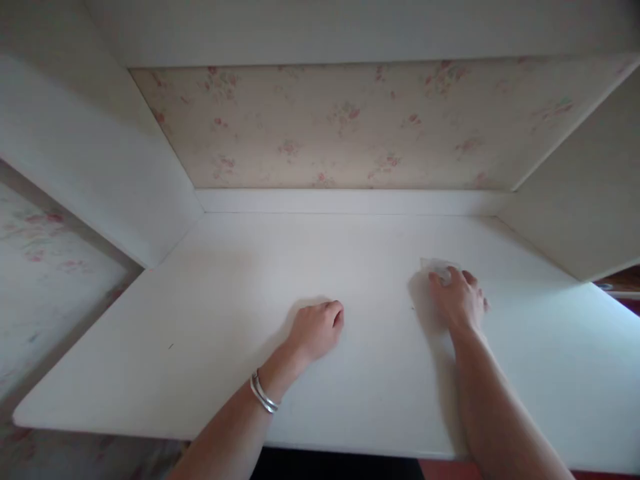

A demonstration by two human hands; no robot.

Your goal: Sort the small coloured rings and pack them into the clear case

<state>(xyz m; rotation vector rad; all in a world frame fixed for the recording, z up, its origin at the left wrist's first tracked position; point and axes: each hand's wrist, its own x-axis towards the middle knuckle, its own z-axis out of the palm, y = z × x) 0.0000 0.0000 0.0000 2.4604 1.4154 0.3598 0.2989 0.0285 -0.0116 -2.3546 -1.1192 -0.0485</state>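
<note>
The pale wad (440, 267), perhaps a tissue or wipe, lies under and just beyond the fingertips of the right hand (460, 298), on the side towards the back edge of the table (370, 380) and nearer its right back corner than its left. Its visible part is longer from side to side, roughly along the back edge; the rest is hidden under the fingers. The right hand is the nearer: its fingers bend over the wad, thumb and forefinger closed on it. The left hand (316, 328) rests towards the front edge in a loose fist; whether it has hold of anything, I cannot tell

Counted: two hands, one wad, one silver bracelet (263, 393) on the left wrist, two dark specks (171, 346) on the table
</note>
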